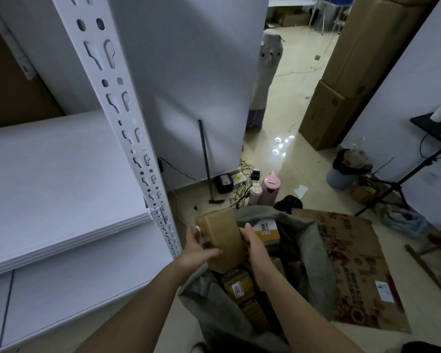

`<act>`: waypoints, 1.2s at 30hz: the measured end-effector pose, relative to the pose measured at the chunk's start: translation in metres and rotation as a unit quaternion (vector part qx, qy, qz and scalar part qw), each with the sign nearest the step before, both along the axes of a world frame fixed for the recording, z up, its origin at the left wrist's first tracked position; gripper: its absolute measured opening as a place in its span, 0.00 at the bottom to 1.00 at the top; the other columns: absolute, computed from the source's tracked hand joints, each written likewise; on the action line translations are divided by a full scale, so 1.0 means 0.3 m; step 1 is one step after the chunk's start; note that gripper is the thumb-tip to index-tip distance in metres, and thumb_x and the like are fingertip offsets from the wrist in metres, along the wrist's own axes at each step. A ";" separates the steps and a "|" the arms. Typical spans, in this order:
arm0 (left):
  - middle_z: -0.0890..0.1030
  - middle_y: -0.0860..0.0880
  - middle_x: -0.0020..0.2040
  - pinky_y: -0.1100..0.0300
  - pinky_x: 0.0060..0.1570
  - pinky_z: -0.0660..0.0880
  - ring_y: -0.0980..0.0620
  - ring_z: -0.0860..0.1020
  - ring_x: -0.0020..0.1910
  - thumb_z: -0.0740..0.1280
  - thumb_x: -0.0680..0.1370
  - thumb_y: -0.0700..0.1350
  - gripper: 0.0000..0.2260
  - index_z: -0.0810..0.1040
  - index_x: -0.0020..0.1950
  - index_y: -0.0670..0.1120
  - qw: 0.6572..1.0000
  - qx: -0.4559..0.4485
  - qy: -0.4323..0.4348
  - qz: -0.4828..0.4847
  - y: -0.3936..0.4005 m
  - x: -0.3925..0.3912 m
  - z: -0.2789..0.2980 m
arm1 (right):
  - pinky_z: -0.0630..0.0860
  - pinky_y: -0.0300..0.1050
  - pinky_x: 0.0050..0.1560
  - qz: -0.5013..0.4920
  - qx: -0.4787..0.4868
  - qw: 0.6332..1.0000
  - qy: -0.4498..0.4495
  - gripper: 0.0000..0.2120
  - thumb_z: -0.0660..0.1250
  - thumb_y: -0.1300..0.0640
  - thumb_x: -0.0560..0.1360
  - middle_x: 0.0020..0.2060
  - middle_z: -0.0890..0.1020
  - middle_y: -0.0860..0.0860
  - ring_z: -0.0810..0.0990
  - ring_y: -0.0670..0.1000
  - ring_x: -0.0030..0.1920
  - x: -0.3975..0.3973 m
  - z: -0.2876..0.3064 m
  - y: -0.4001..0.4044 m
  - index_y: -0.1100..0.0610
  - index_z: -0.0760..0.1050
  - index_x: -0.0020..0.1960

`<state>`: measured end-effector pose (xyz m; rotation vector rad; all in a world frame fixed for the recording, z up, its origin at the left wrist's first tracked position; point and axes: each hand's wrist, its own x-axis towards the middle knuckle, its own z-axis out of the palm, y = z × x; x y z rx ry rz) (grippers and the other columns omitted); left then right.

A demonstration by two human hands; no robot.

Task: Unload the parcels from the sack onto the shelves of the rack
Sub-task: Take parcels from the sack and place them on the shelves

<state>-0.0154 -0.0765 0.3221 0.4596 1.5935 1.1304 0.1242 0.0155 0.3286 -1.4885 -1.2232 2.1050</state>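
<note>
Your left hand [197,250] grips the left side of a plain brown cardboard parcel [223,240], thumb curled over its near face and fingers wrapped behind it, while your right hand [252,242] presses against the parcel's right side with the fingers curved around its edge. You hold the parcel tilted, lifted above the open mouth of the grey fabric sack [313,253], just beside the lower part of the white perforated metal upright [117,103] of the rack. Below your hands, inside the sack, lie more brown cardboard parcels, one with a white label reading 3009 [266,230] near your right hand and another with a label reading 2017 [238,286] lower down between your forearms. To your left, the rack's white shelf [61,174] spreads out at the level of the upright's bracket, with a lower white shelf [74,289] beneath it. To the right of the sack a flattened printed cardboard sheet [351,263] lies on the pale tiled floor [285,103]. Beyond the sack, near the white wall, stand a pink bottle [271,187] and a smaller pale bottle [255,193] beside a tangle of cables, and a dark long-handled hammer [206,159] leans upright against the wall. Tall brown cardboard boxes [351,72] are stacked at the far right, near a dark tripod stand [402,182].
</note>
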 end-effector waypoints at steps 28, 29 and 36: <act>0.73 0.46 0.63 0.58 0.47 0.75 0.53 0.75 0.54 0.59 0.78 0.60 0.22 0.65 0.65 0.47 0.996 -0.017 -0.032 0.080 0.049 0.102 0.068 | 0.77 0.57 0.59 -0.059 -0.009 0.998 0.019 0.13 0.71 0.51 0.74 0.57 0.78 0.55 0.78 0.57 0.56 0.003 -0.061 0.091 0.50 0.75 0.58; 0.73 0.45 0.64 0.57 0.48 0.75 0.50 0.75 0.57 0.57 0.79 0.61 0.23 0.65 0.67 0.46 0.990 -0.033 -0.067 0.122 0.050 0.101 0.072 | 0.77 0.56 0.59 -0.046 0.001 0.999 0.003 0.15 0.71 0.49 0.74 0.57 0.78 0.55 0.78 0.56 0.56 -0.014 -0.068 0.082 0.50 0.74 0.59; 0.77 0.48 0.44 0.59 0.42 0.73 0.51 0.75 0.43 0.51 0.82 0.58 0.18 0.73 0.55 0.48 0.964 -0.093 -0.137 0.207 -0.060 0.042 0.102 | 0.77 0.46 0.44 -0.010 -0.073 0.997 -0.018 0.17 0.54 0.46 0.83 0.44 0.82 0.56 0.80 0.55 0.45 -0.147 -0.058 -0.052 0.52 0.79 0.51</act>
